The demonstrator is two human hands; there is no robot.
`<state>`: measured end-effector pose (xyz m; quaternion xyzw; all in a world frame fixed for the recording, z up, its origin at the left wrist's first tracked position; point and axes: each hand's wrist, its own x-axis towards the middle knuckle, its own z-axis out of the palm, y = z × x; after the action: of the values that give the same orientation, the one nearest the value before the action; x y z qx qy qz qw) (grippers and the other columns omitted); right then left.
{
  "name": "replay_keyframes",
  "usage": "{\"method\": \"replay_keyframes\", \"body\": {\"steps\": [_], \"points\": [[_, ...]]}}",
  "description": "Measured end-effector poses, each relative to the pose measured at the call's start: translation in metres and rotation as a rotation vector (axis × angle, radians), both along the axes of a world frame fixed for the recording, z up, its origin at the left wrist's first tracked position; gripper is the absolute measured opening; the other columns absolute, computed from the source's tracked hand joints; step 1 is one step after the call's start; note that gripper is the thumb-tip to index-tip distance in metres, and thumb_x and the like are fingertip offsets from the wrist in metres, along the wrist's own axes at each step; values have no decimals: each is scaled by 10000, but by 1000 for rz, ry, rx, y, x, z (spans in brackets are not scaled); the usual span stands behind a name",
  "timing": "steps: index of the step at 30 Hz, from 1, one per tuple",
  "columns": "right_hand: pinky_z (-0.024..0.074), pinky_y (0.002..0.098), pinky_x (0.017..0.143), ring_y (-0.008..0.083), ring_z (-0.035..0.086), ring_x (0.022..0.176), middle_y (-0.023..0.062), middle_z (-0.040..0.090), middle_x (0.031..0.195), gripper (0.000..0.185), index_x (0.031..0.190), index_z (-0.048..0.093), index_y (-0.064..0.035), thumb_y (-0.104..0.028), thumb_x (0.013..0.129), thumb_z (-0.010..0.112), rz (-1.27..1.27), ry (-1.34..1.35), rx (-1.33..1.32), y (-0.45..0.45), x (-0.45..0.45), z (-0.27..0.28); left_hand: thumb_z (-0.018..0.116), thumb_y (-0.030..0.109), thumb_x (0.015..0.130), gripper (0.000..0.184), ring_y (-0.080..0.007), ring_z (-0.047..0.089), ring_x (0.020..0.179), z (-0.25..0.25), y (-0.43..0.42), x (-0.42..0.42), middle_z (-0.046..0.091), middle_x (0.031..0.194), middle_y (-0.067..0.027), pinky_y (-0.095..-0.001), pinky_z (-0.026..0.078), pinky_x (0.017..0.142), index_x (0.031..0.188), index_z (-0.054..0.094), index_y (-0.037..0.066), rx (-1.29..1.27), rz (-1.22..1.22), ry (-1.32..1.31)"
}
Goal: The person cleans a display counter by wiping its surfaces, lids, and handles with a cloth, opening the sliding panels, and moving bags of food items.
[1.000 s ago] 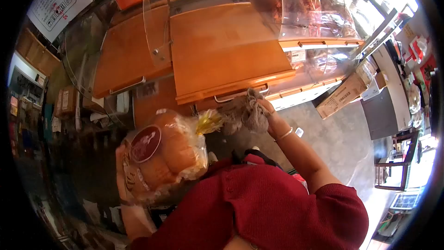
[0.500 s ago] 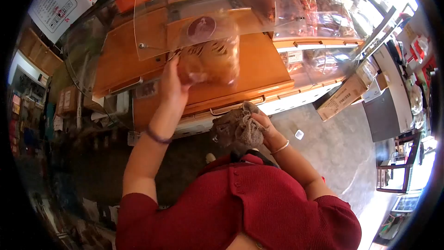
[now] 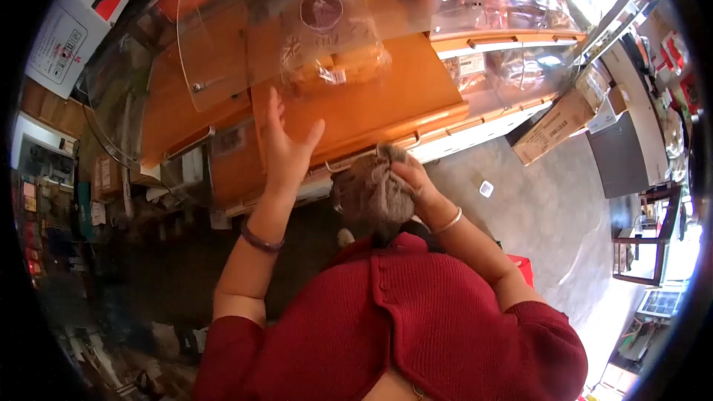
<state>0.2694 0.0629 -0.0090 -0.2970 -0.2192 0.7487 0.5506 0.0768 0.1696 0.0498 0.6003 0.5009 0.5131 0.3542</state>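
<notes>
A clear bag of bread point(image 3: 334, 48) with a dark round label rests on the orange wooden board point(image 3: 371, 104) of the display case, seen partly through a clear panel point(image 3: 215, 52). Just below and left of the bag, my left hand point(image 3: 288, 145) is raised with fingers apart and holds nothing. My right hand point(image 3: 414, 184) grips a crumpled grey-brown cloth point(image 3: 375, 193) near the front edge of the board, beside a metal handle point(image 3: 371, 157).
More bagged goods point(image 3: 520, 11) lie in the case at the upper right. A cardboard box point(image 3: 553, 130) stands on the floor to the right, near a grey cabinet point(image 3: 627, 160). A white carton point(image 3: 67, 41) is at the upper left.
The bread bag went from low on the left up onto the board, and my left hand has let go of it and drawn back. My right hand still holds the cloth.
</notes>
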Motion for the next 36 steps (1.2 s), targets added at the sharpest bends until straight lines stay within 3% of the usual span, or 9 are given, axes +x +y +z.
{"method": "replay_keyframes", "body": {"steps": [4, 7, 9, 23, 29, 30, 31, 33, 36], "points": [[533, 320, 779, 201, 627, 895, 115, 617, 1036, 332, 1192, 485, 8, -89, 876, 455, 23, 2, 47, 32, -2, -1, 695, 72, 743, 638, -307, 400, 1214, -6, -39, -21, 430, 1303, -162, -402, 341, 1007, 1316, 420, 31, 369, 19, 342], [525, 333, 829, 203, 615, 975, 122, 603, 1113, 379, 1244, 458, 4, -143, 895, 469, 20, -58, 95, 62, -5, -8, 678, 38, 722, 588, -305, 410, 1199, -9, -64, -35, 452, 1270, -160, -401, 339, 1008, 1273, 472, 29, 418, -19, 385], [546, 331, 749, 226, 638, 864, 134, 621, 1011, 322, 1168, 496, 25, -50, 860, 437, -66, 19, 34, 82, -12, 1, 659, 22, 726, 509, -301, 431, 1175, -10, -76, -39, 468, 1242, -155, -401, 344, 1002, 1216, 524, 33, 390, 2, 357], [550, 347, 758, 236, 637, 877, 143, 618, 1007, 258, 1104, 533, 36, -62, 868, 500, -14, 7, 220, 182, -15, -18, 634, 14, 748, 319, -238, 532, 1031, -48, -98, -64, 540, 1115, -117, -330, 434, 865, 1066, 606, 13, 55, -47, 276], [536, 324, 747, 213, 633, 866, 126, 627, 973, 274, 1117, 537, 27, -61, 859, 503, 3, -129, 169, 172, -10, -9, 621, -14, 752, 293, -220, 563, 949, -55, -83, -41, 556, 1086, -108, -310, 443, 832, 1043, 613, 16, 58, -220, 211], [491, 336, 863, 222, 607, 970, 143, 610, 1072, 355, 1184, 515, 43, -89, 854, 525, 81, -167, 230, 162, -3, -13, 619, -20, 754, 285, -220, 573, 924, -53, -79, -39, 568, 1058, -108, -309, 447, 823, 1036, 615, 14, 119, -248, 270], [491, 336, 863, 222, 607, 970, 143, 610, 1072, 355, 1184, 515, 43, -89, 854, 525, 59, -171, 232, 146, 4, -15, 619, -20, 754, 285, -220, 573, 924, -52, -73, -37, 568, 1058, -108, -309, 447, 823, 1036, 615, 14, 127, -268, 268], [407, 341, 976, 227, 544, 1097, 151, 564, 1192, 464, 1269, 459, 59, -110, 845, 541, 127, -581, 372, 107, 16, -21, 597, -17, 774, 256, -227, 585, 876, -56, -54, -35, 599, 964, -110, -314, 458, 800, 1028, 616, 12, 138, -308, 268], [438, 292, 931, 160, 545, 1058, 113, 571, 1173, 481, 1303, 435, 23, -38, 828, 481, 155, -625, 290, 44, 44, -75, 592, 142, 876, 212, -198, 601, 847, -74, -12, -15, 625, 917, -100, -281, 471, 769, 1024, 613, -9, -48, -361, 92]]}}
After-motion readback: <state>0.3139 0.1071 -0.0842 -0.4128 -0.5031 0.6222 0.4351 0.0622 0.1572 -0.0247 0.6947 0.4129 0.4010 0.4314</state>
